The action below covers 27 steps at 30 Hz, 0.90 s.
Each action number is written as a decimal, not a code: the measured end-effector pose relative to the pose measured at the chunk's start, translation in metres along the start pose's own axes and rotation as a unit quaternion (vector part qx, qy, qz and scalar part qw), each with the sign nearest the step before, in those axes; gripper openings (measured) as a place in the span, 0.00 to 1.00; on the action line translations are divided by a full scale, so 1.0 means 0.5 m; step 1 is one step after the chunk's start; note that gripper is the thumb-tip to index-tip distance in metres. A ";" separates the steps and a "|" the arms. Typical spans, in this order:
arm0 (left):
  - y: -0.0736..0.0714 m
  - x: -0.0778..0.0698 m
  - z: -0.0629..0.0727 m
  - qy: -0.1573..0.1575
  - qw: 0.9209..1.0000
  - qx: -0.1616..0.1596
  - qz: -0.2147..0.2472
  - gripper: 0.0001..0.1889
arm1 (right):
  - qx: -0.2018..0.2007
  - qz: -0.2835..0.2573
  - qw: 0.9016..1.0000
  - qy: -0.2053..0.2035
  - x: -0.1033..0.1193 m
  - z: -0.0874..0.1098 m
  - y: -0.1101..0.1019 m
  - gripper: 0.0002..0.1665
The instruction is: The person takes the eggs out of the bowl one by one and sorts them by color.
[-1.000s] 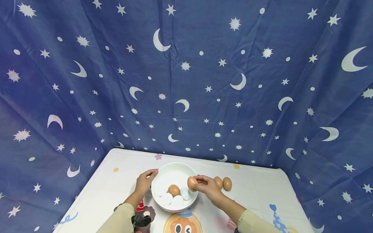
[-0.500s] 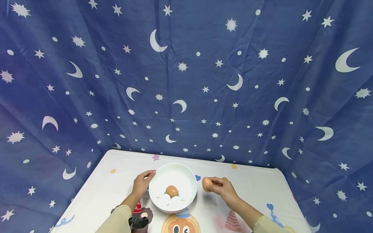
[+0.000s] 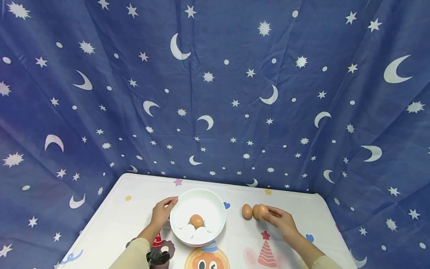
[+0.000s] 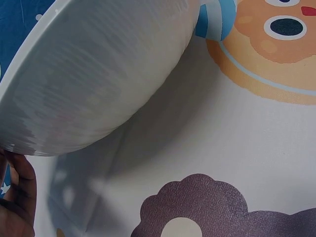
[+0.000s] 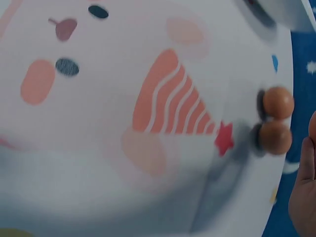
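My left hand holds the rim of a white bowl, thumb and fingers at its left side. In the left wrist view the bowl's outer wall fills the upper left, above those fingers. Inside the bowl, one brown egg lies among several white eggs. To the right, my right hand grips a brown egg in its fingertips. This egg partly covers one of two brown eggs side by side on the table. The right wrist view shows both table eggs; the held one is mostly cut off.
A white cloth with cartoon prints covers the table. Behind it hangs a blue curtain with white moons and stars. A small black object sits by the left sleeve.
My right hand has carried the brown egg from over the bowl's right edge rightward to beside the two table eggs. My left hand stays at the bowl's rim. The view has shifted slightly.
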State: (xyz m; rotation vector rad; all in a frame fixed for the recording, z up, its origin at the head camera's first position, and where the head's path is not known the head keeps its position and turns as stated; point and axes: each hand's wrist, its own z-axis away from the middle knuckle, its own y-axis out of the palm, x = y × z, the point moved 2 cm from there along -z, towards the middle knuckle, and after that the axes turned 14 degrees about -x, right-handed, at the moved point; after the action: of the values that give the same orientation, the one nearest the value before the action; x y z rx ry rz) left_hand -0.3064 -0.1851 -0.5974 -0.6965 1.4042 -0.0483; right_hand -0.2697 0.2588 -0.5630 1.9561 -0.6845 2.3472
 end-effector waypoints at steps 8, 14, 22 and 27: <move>0.000 0.000 -0.001 -0.005 1.000 0.000 0.004 0.25 | -0.048 0.028 0.998 0.034 -0.045 -0.033 -0.040 0.41; 0.002 0.003 0.001 -0.007 1.000 0.001 0.004 0.25 | -0.064 0.029 0.997 0.040 -0.066 -0.042 -0.047 0.42; 0.003 0.009 -0.001 -0.002 1.000 -0.004 0.002 0.27 | -0.083 0.026 0.996 0.032 -0.093 -0.058 -0.037 0.41; 0.006 0.010 -0.003 -0.007 1.000 -0.002 0.007 0.25 | -0.097 0.040 0.994 0.026 -0.108 -0.068 -0.029 0.41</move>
State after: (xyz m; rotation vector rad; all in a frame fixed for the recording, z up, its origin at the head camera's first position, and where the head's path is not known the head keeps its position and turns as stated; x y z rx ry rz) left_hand -0.3078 -0.1855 -0.6029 -0.6891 1.3970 -0.0293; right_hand -0.2857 0.2976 -0.6133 1.8144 -0.9645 2.2673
